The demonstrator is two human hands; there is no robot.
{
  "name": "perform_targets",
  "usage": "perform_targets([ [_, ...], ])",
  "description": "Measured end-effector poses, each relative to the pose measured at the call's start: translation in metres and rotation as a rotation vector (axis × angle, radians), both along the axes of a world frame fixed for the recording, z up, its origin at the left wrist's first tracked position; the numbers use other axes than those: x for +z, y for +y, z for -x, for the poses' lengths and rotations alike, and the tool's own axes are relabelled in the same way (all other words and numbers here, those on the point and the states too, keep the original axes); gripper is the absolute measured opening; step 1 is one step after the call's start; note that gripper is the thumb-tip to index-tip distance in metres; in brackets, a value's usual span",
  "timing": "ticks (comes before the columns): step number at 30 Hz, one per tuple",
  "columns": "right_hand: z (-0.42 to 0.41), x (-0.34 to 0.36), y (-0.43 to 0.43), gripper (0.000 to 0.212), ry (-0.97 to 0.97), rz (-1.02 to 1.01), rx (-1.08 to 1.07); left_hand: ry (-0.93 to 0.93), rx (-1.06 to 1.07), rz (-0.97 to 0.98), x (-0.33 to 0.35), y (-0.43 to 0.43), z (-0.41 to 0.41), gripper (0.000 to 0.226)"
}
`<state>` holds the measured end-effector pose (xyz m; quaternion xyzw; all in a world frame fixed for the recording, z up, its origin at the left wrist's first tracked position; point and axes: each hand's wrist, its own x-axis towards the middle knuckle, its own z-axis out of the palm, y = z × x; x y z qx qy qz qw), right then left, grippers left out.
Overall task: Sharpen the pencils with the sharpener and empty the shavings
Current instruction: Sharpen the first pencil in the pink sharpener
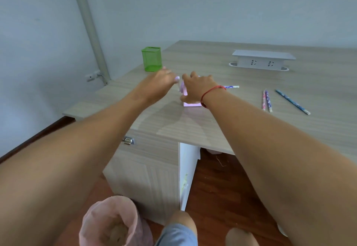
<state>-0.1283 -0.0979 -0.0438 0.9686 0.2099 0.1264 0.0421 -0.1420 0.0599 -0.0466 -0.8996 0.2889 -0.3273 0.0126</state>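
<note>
The pale pink box-shaped plastic sharpener [191,104] stands near the front of the wood-grain table [212,122], largely covered by the right hand [197,89], whose fingers and thumb are curled round its body. The left hand [160,81] is blurred at the sharpener's left side, beside a small lilac knob [176,79] — whether the knob is pinched cannot be told. A white patterned pencil [231,86] projects from behind the right hand, presumably lodged in the sharpener. If the body is held too lightly during cranking, it could be dragged or tipped and the lead snapped. Shavings could be spilt on the floor unless the sharpener is carried squarely over the pink-lined waste bin [110,222] below.
</note>
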Motion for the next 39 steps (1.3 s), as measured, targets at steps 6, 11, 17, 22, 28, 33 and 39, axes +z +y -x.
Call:
perform_targets([
  [6, -0.002, 0.000, 0.000, 0.057, 0.032, -0.017, 0.002, 0.119, -0.016, 0.065, -0.031, -0.001, 0.029, 0.019],
  [11, -0.004, 0.000, 0.000, 0.058, 0.050, -0.029, 0.003, 0.266, 0.056, 0.005, -0.024, -0.005, 0.027, 0.027],
  [17, -0.007, 0.002, -0.003, 0.057, 0.063, -0.013, 0.035, 0.415, 0.175, -0.012, -0.044, -0.004, 0.009, 0.034],
  [22, -0.011, 0.001, -0.002, 0.059, 0.040, -0.002, 0.052, 0.496, 0.256, -0.090, -0.036, -0.010, -0.016, 0.031],
  [28, -0.012, -0.002, -0.006, 0.052, 0.004, -0.013, 0.073, 0.276, 0.374, -0.224, -0.010, -0.010, -0.036, 0.027],
  [33, -0.011, 0.000, -0.004, 0.053, 0.016, 0.006, 0.031, 0.112, 0.334, -0.241, 0.019, -0.010, -0.030, 0.032],
  [39, -0.012, 0.004, -0.004, 0.062, 0.070, 0.032, 0.012, 0.128, 0.176, -0.134, 0.017, -0.009, 0.007, 0.025],
])
